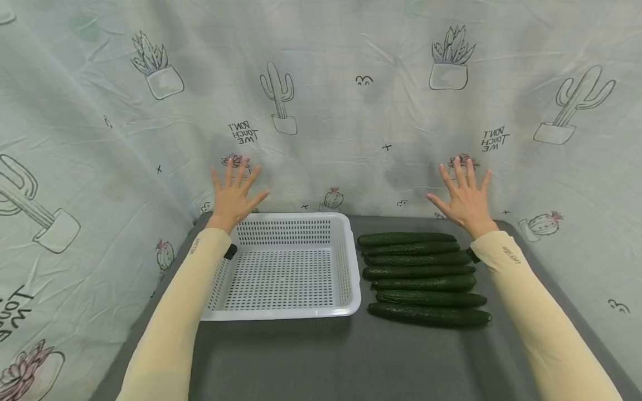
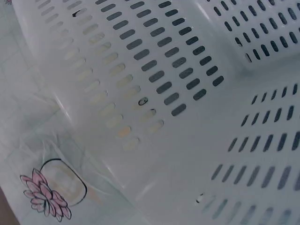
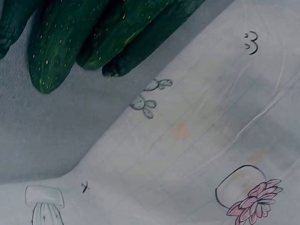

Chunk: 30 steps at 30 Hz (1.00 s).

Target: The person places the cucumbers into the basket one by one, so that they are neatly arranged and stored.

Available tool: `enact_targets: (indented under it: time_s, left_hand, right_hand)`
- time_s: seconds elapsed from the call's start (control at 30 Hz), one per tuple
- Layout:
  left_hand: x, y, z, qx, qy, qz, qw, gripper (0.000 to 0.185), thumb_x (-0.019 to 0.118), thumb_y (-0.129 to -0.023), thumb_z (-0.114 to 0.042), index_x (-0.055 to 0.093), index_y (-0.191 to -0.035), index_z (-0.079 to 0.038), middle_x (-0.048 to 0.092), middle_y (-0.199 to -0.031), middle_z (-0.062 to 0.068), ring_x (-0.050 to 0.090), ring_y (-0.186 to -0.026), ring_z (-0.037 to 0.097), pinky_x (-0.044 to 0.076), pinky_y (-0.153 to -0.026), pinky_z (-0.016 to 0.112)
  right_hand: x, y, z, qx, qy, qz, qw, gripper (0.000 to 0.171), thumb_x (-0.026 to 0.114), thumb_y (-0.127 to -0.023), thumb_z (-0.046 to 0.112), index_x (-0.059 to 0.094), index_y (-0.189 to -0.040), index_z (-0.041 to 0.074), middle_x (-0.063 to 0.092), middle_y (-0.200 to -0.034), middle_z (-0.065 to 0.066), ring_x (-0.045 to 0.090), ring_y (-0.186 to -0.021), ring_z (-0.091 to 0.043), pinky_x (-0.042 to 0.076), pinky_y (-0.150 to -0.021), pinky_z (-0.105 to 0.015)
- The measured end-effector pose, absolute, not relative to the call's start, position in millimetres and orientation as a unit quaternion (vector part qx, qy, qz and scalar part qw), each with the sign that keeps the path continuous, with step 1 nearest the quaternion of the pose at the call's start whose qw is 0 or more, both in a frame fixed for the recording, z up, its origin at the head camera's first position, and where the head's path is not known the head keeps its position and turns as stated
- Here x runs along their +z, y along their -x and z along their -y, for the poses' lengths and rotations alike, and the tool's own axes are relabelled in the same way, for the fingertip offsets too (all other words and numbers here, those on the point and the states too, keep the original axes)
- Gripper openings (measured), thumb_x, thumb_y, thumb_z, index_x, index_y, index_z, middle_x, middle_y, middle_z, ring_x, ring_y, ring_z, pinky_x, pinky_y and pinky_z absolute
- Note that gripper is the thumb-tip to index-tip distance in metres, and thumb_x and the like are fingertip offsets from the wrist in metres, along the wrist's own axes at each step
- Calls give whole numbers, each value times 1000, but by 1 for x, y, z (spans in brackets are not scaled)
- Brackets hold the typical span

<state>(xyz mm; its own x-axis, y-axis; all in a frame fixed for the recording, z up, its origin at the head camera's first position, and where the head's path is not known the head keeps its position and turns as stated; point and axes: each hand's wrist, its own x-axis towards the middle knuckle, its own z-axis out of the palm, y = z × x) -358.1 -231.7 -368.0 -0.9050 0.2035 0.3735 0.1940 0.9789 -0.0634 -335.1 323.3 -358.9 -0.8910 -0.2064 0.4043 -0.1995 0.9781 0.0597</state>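
Both hands are raised with fingers spread, holding nothing. The left hand [image 1: 233,201] is over the back left corner of a white perforated plastic basket [image 1: 355,278], whose inside shows no contents. The right hand [image 1: 467,201] is beyond the back right of a stack of cucumbers [image 1: 423,272], apart from them. Several dark green cucumbers lie side by side in a column to the right of the basket. In the left wrist view the basket wall [image 2: 187,154] fills most of the picture. Cucumber ends [image 3: 51,61] show at the top of the right wrist view.
A grey table [image 1: 331,362] carries the basket and the cucumbers. A pale curtain [image 1: 341,111] printed with cacti hangs along the back and both sides, close to the table's edges. Dark straps sit at both wrists, over cream sleeves.
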Motion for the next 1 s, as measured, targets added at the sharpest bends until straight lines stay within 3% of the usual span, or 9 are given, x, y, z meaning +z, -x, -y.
enact_targets:
  time_s: [0.13,0.43,0.8,1.0]
  left_hand:
    - [-366,354,238,-5,98,982,159,73,29,-89,-67,8,-150,-32,0,-157,6,-11,-141,34,-19,-102,59]
    - [-362,334,252,-78,106,990,48,75,37,-91,-61,8,-151,-26,-4,-156,9,-20,-139,31,-17,-100,64]
    - [-358,312,272,-117,99,988,34,82,39,-87,-66,11,-151,-23,4,-155,14,-1,-138,46,-4,-101,69]
    - [-359,296,283,-133,110,985,10,85,45,-87,-62,3,-151,-25,6,-152,26,8,-134,52,6,-99,70]
  right_hand:
    - [-360,330,-323,3,-117,972,204,82,41,-88,63,7,-151,22,0,-156,-14,-8,-141,-35,-17,-102,-61]
    - [-370,307,-323,40,-166,963,207,85,56,-84,56,15,-150,20,13,-154,-17,3,-141,-37,-8,-105,-62]
    - [-386,283,-331,89,-175,961,195,86,61,-83,53,16,-150,23,13,-154,-16,1,-142,-34,-5,-106,-60]
    - [-391,268,-335,119,-186,955,198,82,67,-79,49,29,-147,20,16,-153,-17,8,-141,-36,1,-107,-60]
